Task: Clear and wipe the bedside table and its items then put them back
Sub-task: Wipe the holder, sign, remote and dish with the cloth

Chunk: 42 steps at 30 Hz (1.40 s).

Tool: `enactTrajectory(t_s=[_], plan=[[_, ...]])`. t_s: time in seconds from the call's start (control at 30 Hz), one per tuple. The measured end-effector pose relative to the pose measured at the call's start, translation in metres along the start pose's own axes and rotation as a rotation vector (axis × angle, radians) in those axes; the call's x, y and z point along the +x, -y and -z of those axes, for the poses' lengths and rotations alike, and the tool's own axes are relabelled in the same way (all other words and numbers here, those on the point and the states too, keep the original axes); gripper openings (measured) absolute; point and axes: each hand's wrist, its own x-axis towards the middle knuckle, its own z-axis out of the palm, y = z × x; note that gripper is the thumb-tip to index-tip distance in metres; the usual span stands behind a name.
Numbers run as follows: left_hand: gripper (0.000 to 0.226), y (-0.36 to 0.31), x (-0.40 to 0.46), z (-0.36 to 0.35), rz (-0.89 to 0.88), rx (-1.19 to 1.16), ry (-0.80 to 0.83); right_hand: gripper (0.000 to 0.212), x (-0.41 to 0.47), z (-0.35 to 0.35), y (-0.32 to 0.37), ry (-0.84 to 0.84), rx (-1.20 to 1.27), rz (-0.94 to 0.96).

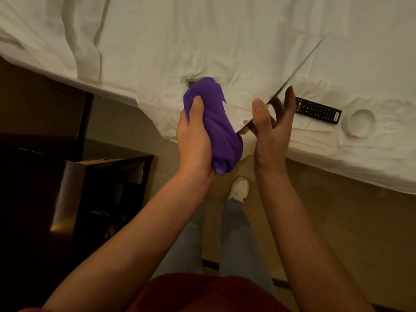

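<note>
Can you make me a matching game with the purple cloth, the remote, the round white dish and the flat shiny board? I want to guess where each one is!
Things:
1. purple cloth
2. remote
3. round white dish
4. flat shiny board

Places:
A. lying on the white bed, between the right hand and the dish
B. bunched up in the left hand
C. held on edge by the right hand
D. sitting on the bed, farthest to the right

Pairs: 1-B, 2-A, 3-D, 4-C
</note>
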Motion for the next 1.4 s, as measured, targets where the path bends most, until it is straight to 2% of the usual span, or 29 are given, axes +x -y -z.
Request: enactTrajectory(t_s=[0.1, 0.17, 0.23, 0.3, 0.37, 0.47, 0.53, 0.6, 0.7, 0.8, 0.9, 1.03, 1.1, 1.17, 1.27, 1.33, 1.4], plan=[[0.023, 0.001, 0.010, -0.001, -0.039, 0.059, 0.019, 0.091, -0.012, 0.005, -0.001, 0.041, 0.020, -0.017], [0.022, 0.007, 0.016, 0.000, -0.026, 0.075, 0.021, 0.098, -0.021, 0.007, 0.000, 0.074, 0.021, -0.004], [0.023, 0.015, 0.024, 0.001, 0.013, 0.101, 0.008, 0.103, -0.031, 0.007, 0.000, 0.111, 0.029, 0.002], [0.028, 0.022, 0.032, 0.003, 0.073, 0.129, 0.006, 0.098, -0.037, 0.007, 0.000, 0.181, 0.008, 0.006], [0.024, 0.028, 0.040, 0.007, 0.148, 0.176, -0.004, 0.095, -0.032, 0.012, 0.003, 0.278, -0.047, -0.039], [0.021, 0.029, 0.048, 0.019, 0.260, 0.214, 0.000, 0.121, -0.014, 0.028, 0.013, 0.484, 0.108, -0.265], [0.021, 0.024, 0.051, 0.028, 0.274, 0.233, -0.006, 0.133, -0.004, 0.040, 0.020, 0.597, 0.156, -0.345], [0.021, 0.018, 0.052, 0.035, 0.190, 0.261, 0.003, 0.124, 0.006, 0.046, 0.021, 0.623, 0.094, -0.344], [0.018, 0.010, 0.046, 0.037, -0.023, 0.344, 0.069, 0.089, 0.014, 0.047, 0.012, 0.618, -0.249, -0.252], [0.014, 0.008, 0.038, 0.030, -0.065, 0.358, 0.131, 0.093, 0.009, 0.034, 0.005, 0.676, -0.543, -0.213], [0.019, 0.012, 0.035, 0.021, -0.030, 0.312, 0.122, 0.091, 0.001, 0.028, -0.004, 0.664, -0.601, -0.182], [0.023, 0.020, 0.037, 0.024, 0.036, 0.295, 0.113, 0.102, 0.004, 0.036, -0.008, 0.566, -0.681, -0.175], [0.023, 0.021, 0.039, 0.029, 0.080, 0.286, 0.124, 0.097, 0.008, 0.043, -0.011, 0.484, -0.634, -0.215], [0.020, 0.021, 0.041, 0.034, 0.068, 0.294, 0.133, 0.093, 0.014, 0.051, -0.012, 0.432, -0.493, -0.345], [0.025, 0.020, 0.044, 0.039, -0.002, 0.350, 0.139, 0.066, 0.023, 0.065, -0.012, 0.479, -0.277, -0.500], [0.023, 0.020, 0.047, 0.044, -0.027, 0.375, 0.123, 0.046, 0.030, 0.072, -0.010, 0.489, -0.199, -0.492], [0.014, 0.019, 0.050, 0.051, -0.027, 0.360, 0.087, 0.037, 0.040, 0.077, -0.007, 0.462, -0.164, -0.441]])
